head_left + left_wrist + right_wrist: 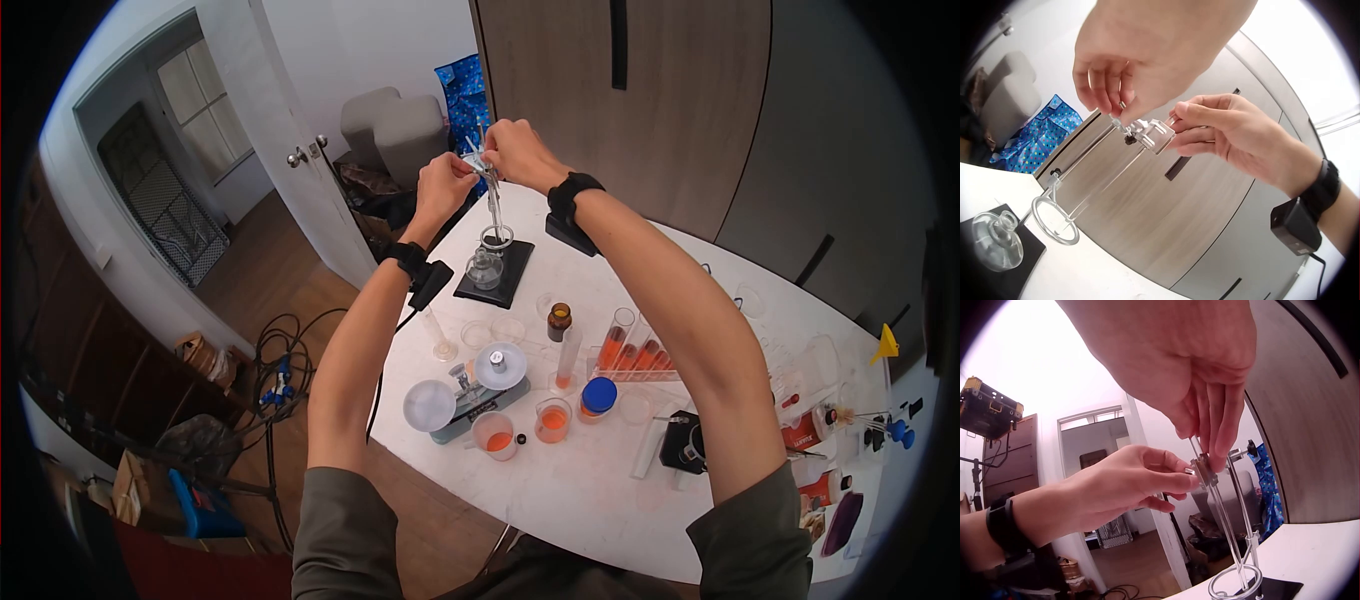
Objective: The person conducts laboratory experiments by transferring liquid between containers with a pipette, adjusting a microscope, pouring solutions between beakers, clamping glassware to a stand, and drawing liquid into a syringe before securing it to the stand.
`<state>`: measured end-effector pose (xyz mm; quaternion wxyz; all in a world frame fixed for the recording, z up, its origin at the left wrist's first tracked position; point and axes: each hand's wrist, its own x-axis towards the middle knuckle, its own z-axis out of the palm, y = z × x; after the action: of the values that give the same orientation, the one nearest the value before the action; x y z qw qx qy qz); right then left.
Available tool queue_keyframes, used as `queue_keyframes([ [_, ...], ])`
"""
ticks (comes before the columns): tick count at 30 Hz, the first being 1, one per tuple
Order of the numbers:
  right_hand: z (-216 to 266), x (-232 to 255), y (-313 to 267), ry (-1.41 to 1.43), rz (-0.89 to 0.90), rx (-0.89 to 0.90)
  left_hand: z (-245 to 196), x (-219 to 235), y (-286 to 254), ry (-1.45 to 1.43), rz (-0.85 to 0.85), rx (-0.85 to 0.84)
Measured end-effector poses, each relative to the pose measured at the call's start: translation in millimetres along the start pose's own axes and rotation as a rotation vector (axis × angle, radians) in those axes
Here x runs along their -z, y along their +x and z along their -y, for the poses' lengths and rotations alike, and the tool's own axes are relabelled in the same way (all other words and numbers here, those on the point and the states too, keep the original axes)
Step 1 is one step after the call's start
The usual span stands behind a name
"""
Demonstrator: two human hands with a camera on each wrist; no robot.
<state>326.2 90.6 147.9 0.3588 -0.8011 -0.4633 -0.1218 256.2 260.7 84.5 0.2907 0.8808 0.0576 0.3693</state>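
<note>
A metal clamp (1155, 135) sits high on the rod of a lab stand, whose black base (514, 272) rests on the table. My left hand (445, 188) pinches the clamp's small metal screw (1190, 471) between thumb and forefinger. From above, my right hand (525, 155) grips the top of a thin glass tube (1223, 515) with bent fingers, close over the clamp. The tube runs down through the clamp toward a metal ring (1036, 212) lower on the stand. Under the ring, a round clear glass vessel (485, 270) with a short neck stands on the base.
Nearer on the white table (450, 470) are a balance (470, 410), beakers of orange liquid (552, 422), a brown bottle (559, 320), a blue-lidded jar (598, 396) and a test tube rack (640, 376). A microscope-like black device (682, 442) stands by my right forearm. Cables (280, 370) lie on the floor.
</note>
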Motion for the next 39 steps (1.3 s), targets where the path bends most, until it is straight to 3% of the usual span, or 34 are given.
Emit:
queue_keyframes([
  [4, -1, 0, 0, -0.026, 0.002, 0.021, -17, 4, -10, 0.183, -0.048, -0.074],
  [6, -1, -1, 0, -0.022, 0.001, 0.019, -27, 10, -14, 0.306, -0.031, -0.249],
  [10, -2, -2, 0, 0.000, -0.004, 0.016, -21, 5, -9, 0.402, -0.060, -0.419],
  [12, -1, -1, 0, -0.024, -0.002, 0.010, -17, 0, -7, 0.595, -0.135, -0.613],
  [16, -4, -3, 1, -0.009, -0.011, 0.026, -29, 6, -12, 0.627, -0.162, -0.580],
  [18, -5, -5, 0, -0.034, -0.065, 0.108, -43, 16, -17, 0.472, -0.016, -0.212],
  [19, -5, -4, 0, -0.033, -0.065, 0.106, -38, 17, -13, 0.472, -0.014, -0.213],
  [22, -5, -3, -1, -0.063, -0.070, 0.123, -24, 21, 7, -0.094, 0.419, 0.421],
  [23, -5, -3, -1, -0.055, -0.066, 0.115, -23, 22, 4, -0.093, 0.418, 0.422],
  [25, -4, -1, 0, -0.047, -0.062, 0.108, -21, 23, -3, -0.403, 0.373, 0.561],
  [29, -2, 2, 0, -0.019, 0.011, 0.028, -6, 18, -1, -0.579, 0.368, 0.651],
  [31, -2, 2, -1, -0.019, 0.005, 0.029, -1, 17, 0, -0.828, 0.419, 0.721],
  [35, -3, 2, -2, -0.014, -0.001, 0.032, 5, 16, 7, -0.821, 0.433, 0.696],
  [37, -3, 1, -1, -0.013, -0.002, 0.038, 9, 13, 10, -0.955, 0.429, 0.796],
  [39, -4, 2, -1, -0.005, -0.002, 0.035, 12, 10, 11, -0.945, 0.402, 0.791],
])
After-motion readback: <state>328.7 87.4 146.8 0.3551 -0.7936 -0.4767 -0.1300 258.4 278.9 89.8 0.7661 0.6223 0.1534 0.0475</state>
